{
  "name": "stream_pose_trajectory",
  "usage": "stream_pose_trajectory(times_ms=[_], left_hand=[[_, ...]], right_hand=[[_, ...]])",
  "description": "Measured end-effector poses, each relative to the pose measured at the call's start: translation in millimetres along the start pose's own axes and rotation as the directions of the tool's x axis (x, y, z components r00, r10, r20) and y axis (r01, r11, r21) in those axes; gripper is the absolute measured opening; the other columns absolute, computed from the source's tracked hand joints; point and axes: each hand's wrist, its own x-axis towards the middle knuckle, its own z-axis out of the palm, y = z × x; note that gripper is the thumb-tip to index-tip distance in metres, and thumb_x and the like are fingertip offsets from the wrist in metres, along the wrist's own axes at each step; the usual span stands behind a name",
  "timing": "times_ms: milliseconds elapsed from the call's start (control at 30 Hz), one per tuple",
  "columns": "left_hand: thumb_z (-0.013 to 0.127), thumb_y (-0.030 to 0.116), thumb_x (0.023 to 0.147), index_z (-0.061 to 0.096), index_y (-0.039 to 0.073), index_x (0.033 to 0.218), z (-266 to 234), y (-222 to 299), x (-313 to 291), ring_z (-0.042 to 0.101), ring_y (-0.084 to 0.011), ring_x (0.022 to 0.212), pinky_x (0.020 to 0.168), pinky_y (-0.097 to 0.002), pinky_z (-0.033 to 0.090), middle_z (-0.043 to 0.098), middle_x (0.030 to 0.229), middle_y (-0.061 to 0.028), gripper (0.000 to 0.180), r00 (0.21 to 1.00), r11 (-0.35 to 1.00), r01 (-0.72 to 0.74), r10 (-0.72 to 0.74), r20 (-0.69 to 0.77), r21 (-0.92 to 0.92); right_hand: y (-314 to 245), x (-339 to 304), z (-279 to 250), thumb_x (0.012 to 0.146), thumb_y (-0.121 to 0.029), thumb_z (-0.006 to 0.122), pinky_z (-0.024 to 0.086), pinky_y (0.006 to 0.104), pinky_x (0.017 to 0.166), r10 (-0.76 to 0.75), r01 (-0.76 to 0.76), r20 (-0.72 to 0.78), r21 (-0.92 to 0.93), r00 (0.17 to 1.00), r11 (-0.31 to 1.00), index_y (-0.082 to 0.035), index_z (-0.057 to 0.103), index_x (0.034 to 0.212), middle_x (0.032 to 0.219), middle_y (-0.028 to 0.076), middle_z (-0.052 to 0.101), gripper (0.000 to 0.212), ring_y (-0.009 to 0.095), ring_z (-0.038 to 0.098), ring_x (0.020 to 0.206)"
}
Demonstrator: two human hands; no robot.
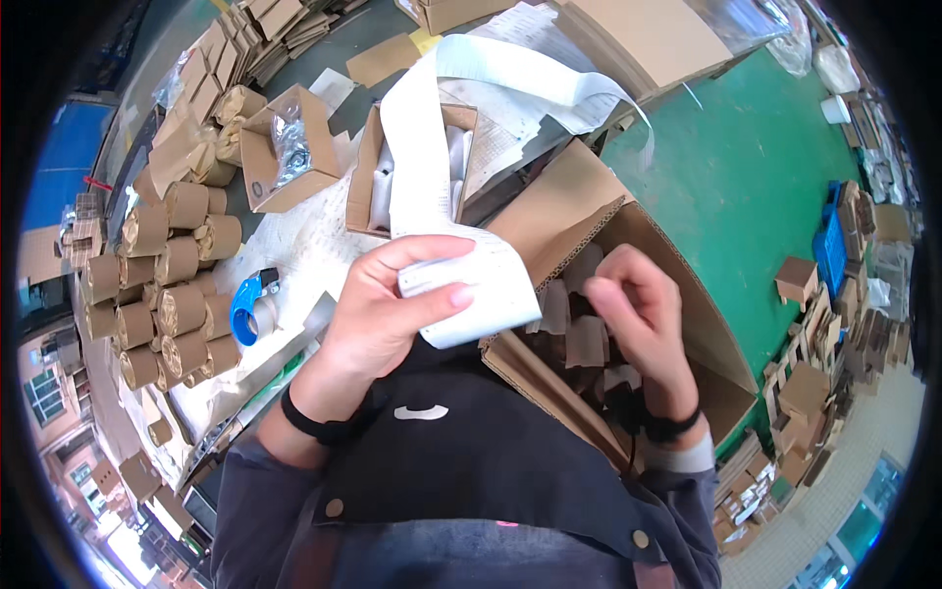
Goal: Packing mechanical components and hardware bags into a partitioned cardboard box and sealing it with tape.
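Observation:
A long strip of white printed paper (417,128) is pinched between the thumb and fingers of my left hand (368,319). Its near end curls over in the hand. From there the strip passes above a small open cardboard box (365,201) with white-wrapped pieces inside, then loops off to the far right. My right hand (648,314) hovers, fingers curled together, over a large open cardboard box (702,324). Whether anything is between those fingertips is hidden. Several pale wrapped pieces (586,342) lie inside the large box.
At left, brown paper-wrapped rolls (177,260) are stacked beside a blue tape dispenser (245,309). An open box (265,182) holds clear bags of metal parts. Flat cardboard (648,39) lies at the far right. Beyond the green floor (726,167) stand more boxes and a blue crate (831,236).

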Motion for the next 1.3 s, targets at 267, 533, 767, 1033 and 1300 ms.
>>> stream_pose_trajectory(times_ms=[267, 533, 767, 1033, 1300], left_hand=[[0.067, 0.008, 0.088, 0.064, 0.000, 0.116, 24.1, 5.0, 0.2, 0.060, -0.0145, 0.103, 0.092, -0.0280, 0.046, 0.064, 0.113, -0.0110, 0.029, 0.981, 0.956, 0.056, -0.107, 0.163, 0.287], [0.038, 0.035, 0.103, 0.061, -0.008, 0.115, 18.2, -3.2, 6.5, 0.059, -0.0219, 0.109, 0.096, -0.0331, 0.046, 0.062, 0.117, -0.0166, 0.050, 0.980, 0.996, 0.093, -0.095, -0.173, -0.018], [0.039, 0.030, 0.102, 0.057, -0.007, 0.120, -4.8, 12.3, -0.7, 0.063, -0.0215, 0.104, 0.091, -0.0345, 0.051, 0.063, 0.116, -0.0154, 0.045, 0.946, 0.998, -0.057, 0.059, -0.320, 0.017], [0.041, 0.024, 0.102, 0.059, -0.006, 0.119, -5.4, -1.1, -9.5, 0.064, -0.0202, 0.103, 0.092, -0.0330, 0.050, 0.064, 0.112, -0.0151, 0.039, 0.951, 0.997, -0.067, 0.077, -0.298, 0.042], [0.041, 0.025, 0.102, 0.059, -0.006, 0.119, -2.7, -0.2, -8.4, 0.064, -0.0195, 0.103, 0.092, -0.0313, 0.049, 0.065, 0.112, -0.0145, 0.040, 0.962, 0.996, -0.053, 0.068, -0.264, 0.066]], right_hand=[[-53.7, -11.4, 24.2, 0.082, 0.000, 0.069, 0.050, 0.0252, 0.072, -0.184, 0.185, -0.029, 0.049, 0.983, 0.982, -0.003, 0.059, 0.117, 0.093, 0.009, 0.071, 0.037, 0.015, 0.066, 0.085], [-44.5, 0.2, -6.6, 0.079, 0.006, 0.065, 0.051, 0.0272, 0.068, -0.179, 0.182, -0.051, 0.057, 0.983, 0.982, -0.003, 0.068, 0.090, 0.085, 0.009, 0.068, 0.014, 0.016, 0.066, 0.078], [128.4, 38.7, -27.1, 0.072, -0.002, 0.063, 0.051, 0.0386, 0.070, 0.168, -0.101, 0.004, -0.787, 0.986, 0.608, -0.003, 0.066, 0.083, 0.078, 0.017, 0.065, 0.012, 0.032, 0.065, 0.074], [162.4, 44.5, -20.7, 0.075, -0.009, 0.064, 0.049, 0.0435, 0.070, -0.169, -0.015, -0.221, -0.649, 0.960, 0.761, -0.005, 0.063, 0.084, 0.083, 0.019, 0.065, 0.010, 0.037, 0.063, 0.080], [143.4, 39.5, -35.2, 0.076, -0.008, 0.064, 0.050, 0.0390, 0.067, 0.143, -0.119, -0.029, -0.731, 0.989, 0.672, -0.003, 0.063, 0.090, 0.078, 0.020, 0.065, 0.015, 0.033, 0.065, 0.073]])
